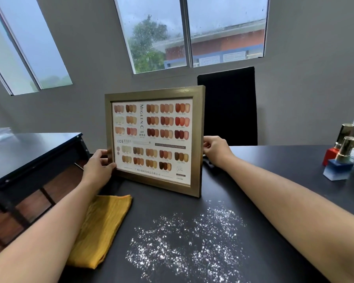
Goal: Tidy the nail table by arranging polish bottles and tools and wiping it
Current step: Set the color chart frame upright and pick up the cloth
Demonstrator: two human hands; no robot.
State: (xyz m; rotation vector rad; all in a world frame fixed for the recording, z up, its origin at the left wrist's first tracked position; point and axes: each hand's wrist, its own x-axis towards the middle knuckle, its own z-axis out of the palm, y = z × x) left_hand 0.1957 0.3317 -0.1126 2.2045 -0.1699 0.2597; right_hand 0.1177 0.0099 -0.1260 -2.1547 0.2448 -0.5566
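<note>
Centrally, a gold-framed nail colour chart (153,139) stands upright on the dark table (274,170). The left hand (99,166) grips the frame's left edge, thumb across the front. The right hand (215,151) curls round the right edge. From the frame, a folded yellow cloth (102,227) lies at 7 o'clock, scattered white powder (188,242) at 5 o'clock, and gold-capped polish bottles (338,168) stand at 3 o'clock, well apart.

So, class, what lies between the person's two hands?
A framed colour chart, held upright; the left hand grips one side, the right hand the other. Seen in the head view.
</note>
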